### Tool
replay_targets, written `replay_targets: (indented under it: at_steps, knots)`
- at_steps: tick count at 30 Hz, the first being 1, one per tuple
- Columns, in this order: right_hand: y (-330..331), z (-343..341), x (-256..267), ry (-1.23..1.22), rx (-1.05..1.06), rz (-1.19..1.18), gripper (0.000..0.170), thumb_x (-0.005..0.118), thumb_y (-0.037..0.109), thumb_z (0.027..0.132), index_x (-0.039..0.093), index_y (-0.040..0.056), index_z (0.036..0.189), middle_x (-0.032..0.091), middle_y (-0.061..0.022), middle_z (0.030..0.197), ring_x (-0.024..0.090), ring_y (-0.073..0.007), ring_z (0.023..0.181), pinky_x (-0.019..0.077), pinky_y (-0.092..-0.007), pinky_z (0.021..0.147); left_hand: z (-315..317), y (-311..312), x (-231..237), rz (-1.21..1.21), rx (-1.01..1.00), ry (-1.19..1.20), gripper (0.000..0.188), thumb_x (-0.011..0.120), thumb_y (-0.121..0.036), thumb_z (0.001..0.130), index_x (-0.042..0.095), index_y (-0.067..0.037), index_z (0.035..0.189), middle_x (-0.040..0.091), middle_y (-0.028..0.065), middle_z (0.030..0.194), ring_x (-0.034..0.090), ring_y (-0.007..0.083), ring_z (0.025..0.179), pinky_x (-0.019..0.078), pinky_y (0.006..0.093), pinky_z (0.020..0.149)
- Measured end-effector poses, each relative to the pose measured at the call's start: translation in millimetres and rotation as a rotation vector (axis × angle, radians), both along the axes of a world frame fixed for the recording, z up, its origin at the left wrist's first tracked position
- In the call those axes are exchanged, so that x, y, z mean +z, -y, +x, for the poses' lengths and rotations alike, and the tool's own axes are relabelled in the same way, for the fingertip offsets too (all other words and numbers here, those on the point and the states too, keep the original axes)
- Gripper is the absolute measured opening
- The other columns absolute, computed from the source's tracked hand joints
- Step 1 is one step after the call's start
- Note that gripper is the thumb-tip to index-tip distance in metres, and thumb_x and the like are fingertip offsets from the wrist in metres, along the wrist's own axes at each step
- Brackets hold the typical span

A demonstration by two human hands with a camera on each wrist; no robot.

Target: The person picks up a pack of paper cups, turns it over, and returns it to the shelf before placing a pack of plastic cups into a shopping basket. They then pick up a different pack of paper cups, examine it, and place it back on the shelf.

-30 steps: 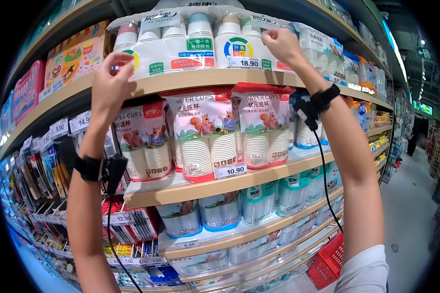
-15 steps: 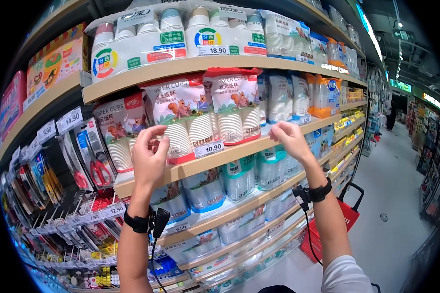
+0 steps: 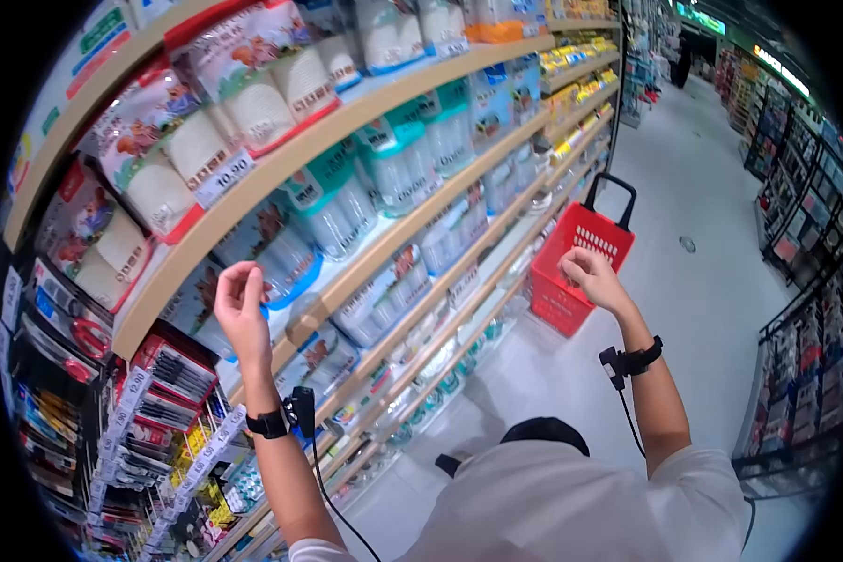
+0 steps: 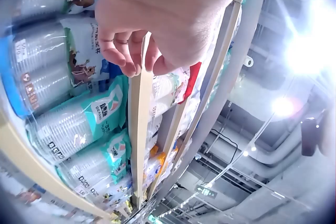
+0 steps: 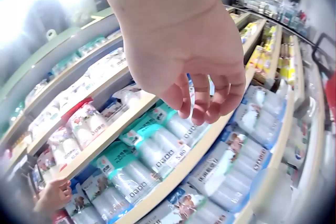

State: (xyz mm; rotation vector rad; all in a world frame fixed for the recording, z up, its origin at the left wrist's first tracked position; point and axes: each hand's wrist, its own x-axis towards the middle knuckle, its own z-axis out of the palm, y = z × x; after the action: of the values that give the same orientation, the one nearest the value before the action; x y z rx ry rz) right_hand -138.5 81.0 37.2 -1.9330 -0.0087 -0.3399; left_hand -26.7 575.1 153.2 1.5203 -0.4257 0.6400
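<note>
In the head view my left hand (image 3: 244,314) hovers before the lower shelf of clear cup packs, its fingers loosely bent and holding nothing. My right hand (image 3: 594,277) hangs, also empty, in line with the red shopping basket (image 3: 557,302) on the floor; no contact can be told. The left wrist view has the left hand (image 4: 157,19) in front of a shelf edge, near teal-topped cup packs (image 4: 79,124). Loosely curled fingers of the right hand (image 5: 184,40) show in the right wrist view, above packs of clear cups (image 5: 226,166).
Red-and-white paper cup packs (image 3: 258,80) stand on the shelf above a 10.90 price tag (image 3: 223,178). Hanging stationery (image 3: 164,375) is at the lower left. A grey aisle floor (image 3: 693,201) runs back between shelves, with black racks (image 3: 801,244) on the right.
The head view has swung down and right, bringing the basket and the person's torso into fuller view. Both hands have come down from the upper shelf and remain empty.
</note>
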Motion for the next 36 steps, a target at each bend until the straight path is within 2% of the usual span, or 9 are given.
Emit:
replay_targets:
  at_steps: [5, 11, 16, 18, 22, 24, 28, 32, 36]
  knots:
    - [57, -44, -83, -0.221, -0.082, 0.096, 0.011, 0.059, 0.012, 0.092, 0.06, 0.001, 0.093, 0.06, -0.0004, 0.076, 0.055, -0.0085, 0.067, 0.0456, -0.0244, 0.06, -14, 66, -60, -0.11, -0.037, -0.141, 0.012, 0.062, -0.011, 0.093, 0.06, -0.002, 0.101, 0.063, 0.0051, 0.091, 0.054, 0.0076, 0.07, 0.0424, 0.0206, 0.061]
    - [110, -105, -144, -0.362, -0.161, 0.023, 0.015, 0.06, 0.015, 0.09, 0.061, 0.0002, 0.09, 0.062, -0.0049, 0.075, 0.06, -0.0132, 0.065, 0.0497, -0.0281, 0.06, -75, 161, -190, -0.177, -0.145, -0.494, 0.011, 0.059, -0.014, 0.095, 0.06, -0.003, 0.098, 0.065, 0.0061, 0.088, 0.056, 0.0092, 0.068, 0.0429, 0.0211, 0.059]
    - [172, -179, -201, -0.379, -0.191, 0.035, 0.015, 0.059, 0.015, 0.088, 0.062, 0.0007, 0.089, 0.063, -0.0056, 0.075, 0.061, -0.0134, 0.064, 0.0496, -0.0282, 0.059, -149, 225, -246, -0.687, -0.288, -0.897, 0.033, 0.045, -0.035, 0.102, 0.058, -0.006, 0.094, 0.06, 0.0048, 0.084, 0.052, 0.0134, 0.067, 0.0423, 0.0275, 0.059]
    - [198, -210, -223, -0.403, -0.231, 0.033, 0.017, 0.059, 0.018, 0.089, 0.063, 0.0008, 0.088, 0.063, -0.0054, 0.075, 0.06, -0.013, 0.063, 0.0493, -0.0279, 0.058, -158, 235, -270, -0.685, -0.288, -0.966, 0.032, 0.045, -0.035, 0.102, 0.058, -0.006, 0.094, 0.059, 0.0046, 0.084, 0.051, 0.0127, 0.066, 0.0422, 0.028, 0.058]
    - [229, -254, -223, -0.574, -0.319, 0.098, 0.025, 0.055, 0.023, 0.092, 0.063, 0.0012, 0.085, 0.064, -0.0057, 0.073, 0.061, -0.0129, 0.064, 0.0494, -0.027, 0.059, -168, 255, -267, -0.841, -0.306, -1.002, 0.035, 0.047, -0.032, 0.101, 0.052, -0.009, 0.075, 0.059, 0.0059, 0.08, 0.05, 0.015, 0.062, 0.0421, 0.0299, 0.058]
    - [243, -269, -227, -0.527, -0.344, 0.379, 0.025, 0.053, 0.023, 0.093, 0.063, 0.0019, 0.085, 0.064, -0.0058, 0.073, 0.06, -0.0128, 0.064, 0.0495, -0.0266, 0.06, -170, 263, -265, -0.985, -0.352, -0.987, 0.039, 0.047, -0.029, 0.1, 0.048, -0.01, 0.066, 0.059, 0.0065, 0.077, 0.049, 0.0164, 0.061, 0.0423, 0.0303, 0.058]
    - [258, -290, -236, -0.384, -0.458, 0.692, 0.019, 0.051, 0.018, 0.091, 0.064, 0.0032, 0.089, 0.064, -0.0057, 0.073, 0.059, -0.0119, 0.062, 0.0493, -0.0264, 0.06, -177, 283, -288, -0.898, -0.457, -1.029, 0.024, 0.051, -0.023, 0.098, 0.053, -0.009, 0.078, 0.058, 0.0044, 0.076, 0.051, 0.0143, 0.063, 0.0423, 0.0278, 0.056]
    - [270, -300, -246, -0.381, -0.628, 0.683, 0.019, 0.05, 0.014, 0.09, 0.06, 0.0035, 0.103, 0.063, -0.0062, 0.075, 0.059, -0.012, 0.062, 0.0489, -0.026, 0.06, -191, 320, -294, -0.813, -0.3, -1.252, 0.012, 0.05, -0.021, 0.098, 0.054, -0.01, 0.096, 0.063, 0.0029, 0.077, 0.054, 0.0138, 0.061, 0.0425, 0.0269, 0.056]
    - [287, -309, -253, -0.447, -0.64, 0.683, 0.019, 0.052, 0.017, 0.093, 0.058, 0.0035, 0.105, 0.061, -0.0057, 0.07, 0.057, -0.0119, 0.059, 0.0485, -0.0262, 0.058, -187, 333, -314, -0.926, -0.313, -1.284, 0.015, 0.051, -0.022, 0.096, 0.054, -0.011, 0.087, 0.058, 0.003, 0.076, 0.051, 0.0147, 0.059, 0.0419, 0.0282, 0.054]
